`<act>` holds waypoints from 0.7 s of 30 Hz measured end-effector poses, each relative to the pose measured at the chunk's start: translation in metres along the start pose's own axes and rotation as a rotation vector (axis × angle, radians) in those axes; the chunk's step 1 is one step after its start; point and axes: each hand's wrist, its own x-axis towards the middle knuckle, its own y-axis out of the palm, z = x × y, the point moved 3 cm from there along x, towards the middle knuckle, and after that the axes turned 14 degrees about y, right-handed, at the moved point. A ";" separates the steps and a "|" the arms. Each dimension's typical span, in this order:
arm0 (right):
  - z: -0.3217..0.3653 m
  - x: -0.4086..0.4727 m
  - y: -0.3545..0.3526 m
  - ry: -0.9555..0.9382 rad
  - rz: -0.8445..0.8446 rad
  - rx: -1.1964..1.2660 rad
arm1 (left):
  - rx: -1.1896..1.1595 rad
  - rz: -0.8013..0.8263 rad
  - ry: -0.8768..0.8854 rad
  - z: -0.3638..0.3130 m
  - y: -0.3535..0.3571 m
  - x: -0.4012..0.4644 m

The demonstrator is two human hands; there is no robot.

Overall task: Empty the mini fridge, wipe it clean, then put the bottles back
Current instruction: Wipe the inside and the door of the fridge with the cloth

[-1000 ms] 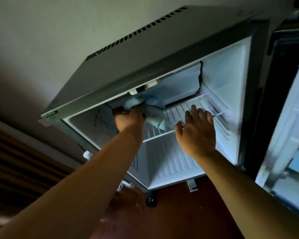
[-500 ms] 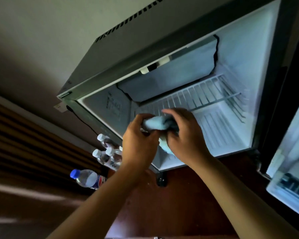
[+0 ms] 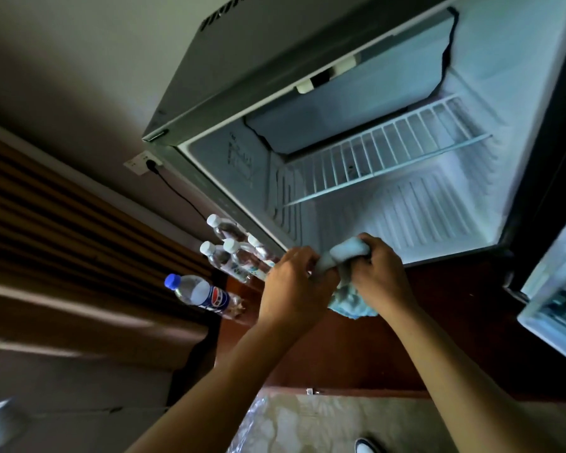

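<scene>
The mini fridge (image 3: 490, 76) stands open with nothing inside it; its white wire shelf (image 3: 386, 152) spans the middle. In front of its lower edge both hands hold a light blue cloth (image 3: 348, 300). My left hand (image 3: 291, 282) pinches one end of it. My right hand (image 3: 381, 276) grips the bunched top, and the rest of the cloth hangs below. Several clear water bottles (image 3: 232, 253) with white caps stand on the floor left of the fridge. A Pepsi bottle (image 3: 206, 294) with a blue cap stands beside them.
The open fridge door (image 3: 559, 289) hangs at the right edge. A black power cord (image 3: 177, 191) runs from a wall socket (image 3: 143, 163) to the fridge. A brown curtain (image 3: 62, 223) fills the left. Reddish wooden floor (image 3: 438, 338) lies below the fridge, and a shoe tip (image 3: 366, 446) shows at the bottom.
My left hand drew the cloth out from the upper fridge interior. My right hand left the wire shelf and joined it on the cloth. Both hands moved down to the fridge's front edge.
</scene>
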 end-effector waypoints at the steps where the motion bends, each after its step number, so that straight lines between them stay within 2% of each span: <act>1: -0.001 0.000 0.004 0.025 0.010 -0.008 | -0.035 0.005 -0.054 0.002 0.002 0.000; 4: -0.003 0.002 0.016 0.135 0.033 0.061 | -0.135 -0.007 -0.188 0.011 0.005 0.001; 7: -0.007 0.002 0.027 0.259 -0.010 0.197 | -0.184 -0.024 -0.248 0.018 0.006 0.007; 11: -0.011 -0.002 0.048 0.514 0.023 0.575 | -0.370 0.005 -0.281 0.021 0.011 0.016; 13: -0.016 -0.004 0.063 0.618 0.142 0.875 | -0.522 0.116 -0.262 0.022 0.015 0.014; 15: -0.014 -0.006 0.076 0.581 0.239 1.128 | -0.516 0.191 -0.171 0.025 0.012 0.012; 18: -0.009 0.000 0.094 0.505 0.241 1.149 | -0.595 0.129 -0.213 0.045 0.000 0.012; 21: 0.003 0.010 0.106 0.506 0.144 1.187 | -0.605 0.070 -0.250 0.077 -0.012 0.011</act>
